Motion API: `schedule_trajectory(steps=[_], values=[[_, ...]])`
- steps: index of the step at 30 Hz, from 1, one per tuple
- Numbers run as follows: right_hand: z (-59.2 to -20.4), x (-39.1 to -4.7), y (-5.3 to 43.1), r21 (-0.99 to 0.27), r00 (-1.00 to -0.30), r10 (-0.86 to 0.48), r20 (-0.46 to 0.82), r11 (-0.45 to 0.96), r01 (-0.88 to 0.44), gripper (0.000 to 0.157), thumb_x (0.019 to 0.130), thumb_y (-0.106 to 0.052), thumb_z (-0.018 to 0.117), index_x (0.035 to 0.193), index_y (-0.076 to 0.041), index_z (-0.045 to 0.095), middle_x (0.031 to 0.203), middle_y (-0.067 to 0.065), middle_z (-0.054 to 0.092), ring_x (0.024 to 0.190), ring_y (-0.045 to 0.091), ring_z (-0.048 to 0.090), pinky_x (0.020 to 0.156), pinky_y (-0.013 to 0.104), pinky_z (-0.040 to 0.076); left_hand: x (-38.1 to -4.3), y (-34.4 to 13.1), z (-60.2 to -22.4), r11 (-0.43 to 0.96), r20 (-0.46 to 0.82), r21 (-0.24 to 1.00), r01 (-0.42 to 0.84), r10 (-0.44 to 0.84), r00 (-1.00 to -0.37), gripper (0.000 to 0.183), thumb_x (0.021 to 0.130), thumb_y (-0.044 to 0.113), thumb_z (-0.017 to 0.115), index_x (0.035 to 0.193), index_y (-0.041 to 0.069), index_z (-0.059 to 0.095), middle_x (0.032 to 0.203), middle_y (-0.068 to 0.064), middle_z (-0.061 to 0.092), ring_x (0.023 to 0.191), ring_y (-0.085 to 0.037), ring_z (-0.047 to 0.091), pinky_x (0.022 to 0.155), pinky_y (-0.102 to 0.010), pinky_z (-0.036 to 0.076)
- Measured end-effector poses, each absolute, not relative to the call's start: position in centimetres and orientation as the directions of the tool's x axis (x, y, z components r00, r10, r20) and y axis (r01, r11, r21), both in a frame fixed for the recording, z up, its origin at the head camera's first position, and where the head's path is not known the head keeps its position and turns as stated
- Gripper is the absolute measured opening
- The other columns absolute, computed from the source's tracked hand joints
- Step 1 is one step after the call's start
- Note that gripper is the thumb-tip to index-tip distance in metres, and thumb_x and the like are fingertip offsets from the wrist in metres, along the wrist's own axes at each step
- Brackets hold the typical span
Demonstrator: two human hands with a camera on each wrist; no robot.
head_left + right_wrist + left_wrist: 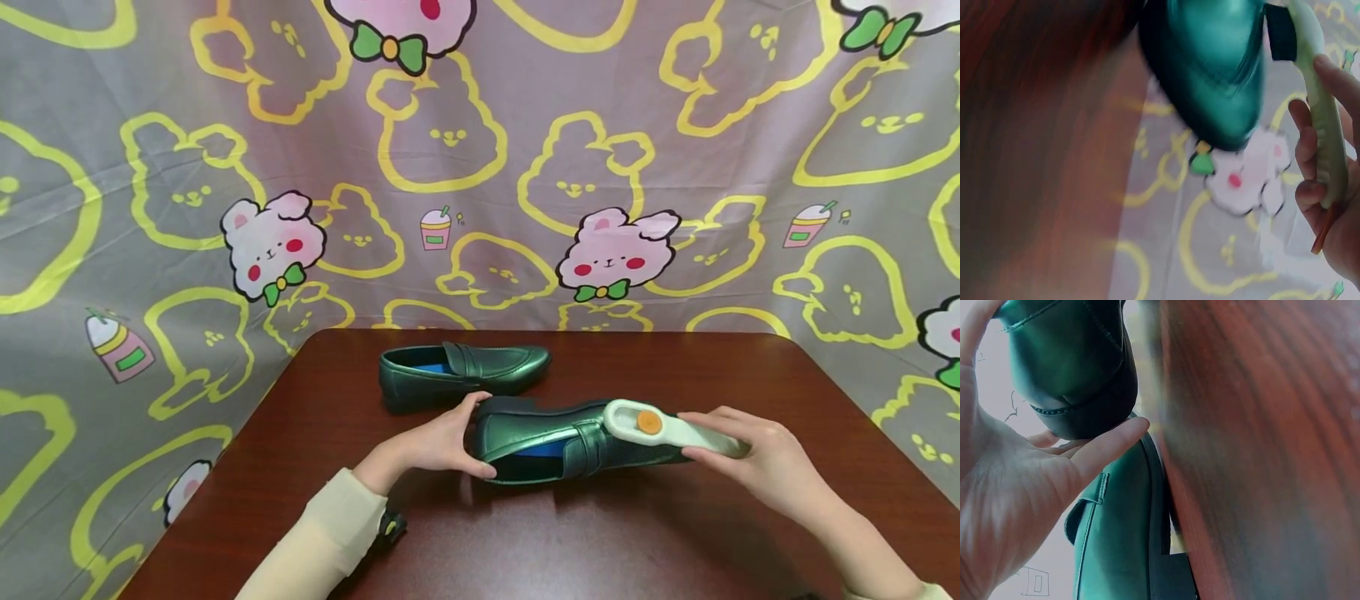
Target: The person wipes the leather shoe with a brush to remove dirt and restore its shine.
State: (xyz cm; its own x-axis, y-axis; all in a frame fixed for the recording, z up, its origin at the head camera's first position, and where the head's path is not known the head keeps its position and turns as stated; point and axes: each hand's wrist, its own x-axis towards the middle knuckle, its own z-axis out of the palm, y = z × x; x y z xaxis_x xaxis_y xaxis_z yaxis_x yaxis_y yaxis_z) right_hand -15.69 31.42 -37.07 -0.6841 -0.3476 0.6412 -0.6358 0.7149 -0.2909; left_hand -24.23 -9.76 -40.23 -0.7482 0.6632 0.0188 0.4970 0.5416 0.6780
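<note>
A dark green loafer (517, 432) with a blue insole is held tilted over the table, its opening turned toward me. My left hand (438, 437) grips it round the heel, thumb at the opening's edge. In the left wrist view the heel (1072, 362) sits between thumb and fingers. My right hand (776, 458) holds a pale green brush (686, 432) with an orange round button, its head over the loafer's front. Dark bristles (1282, 34) show beside the shoe in the right wrist view; whether they touch it I cannot tell.
The matching green loafer (495, 371) stands upright behind, toe to the right, on the reddish-brown table (337, 367). A small black item (392, 527) lies by the left sleeve. A patterned curtain (480, 200) hangs behind the table and along its sides.
</note>
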Motion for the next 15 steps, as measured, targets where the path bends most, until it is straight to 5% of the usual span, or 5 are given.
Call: schedule_trajectory(steps=[8, 15], values=[[-37.7, -16.0, 34.3, -0.346, -0.709, -0.153, 0.688, 0.789, -0.507, 0.044, 0.062, -0.011, 0.081, 0.104, -0.020, 0.068, 0.081, -0.013, 0.058, 0.068, -0.004, 0.042, 0.055, 0.017, 0.031, -24.2, -9.6, -40.0, 0.557, 0.002, 0.675, 0.485, 0.655, -0.755, 0.104, 0.062, 0.050, 0.076, 0.138, 0.014, 0.015, 0.123, 0.001, 0.041, 0.112, -0.012, 0.040, 0.094, -0.034, 0.034], [-37.8, -15.3, 32.5, -0.278, -0.594, -0.317, 0.739, 0.660, -0.698, 0.053, 0.052, -0.001, 0.083, 0.102, -0.011, 0.068, 0.083, -0.009, 0.059, 0.066, -0.003, 0.043, 0.053, 0.013, 0.031, -24.4, -9.6, -40.2, 0.586, -0.015, 0.654, 0.478, 0.642, -0.766, 0.106, 0.061, 0.053, 0.075, 0.139, 0.015, 0.014, 0.123, 0.001, 0.041, 0.110, -0.012, 0.041, 0.094, -0.036, 0.033]])
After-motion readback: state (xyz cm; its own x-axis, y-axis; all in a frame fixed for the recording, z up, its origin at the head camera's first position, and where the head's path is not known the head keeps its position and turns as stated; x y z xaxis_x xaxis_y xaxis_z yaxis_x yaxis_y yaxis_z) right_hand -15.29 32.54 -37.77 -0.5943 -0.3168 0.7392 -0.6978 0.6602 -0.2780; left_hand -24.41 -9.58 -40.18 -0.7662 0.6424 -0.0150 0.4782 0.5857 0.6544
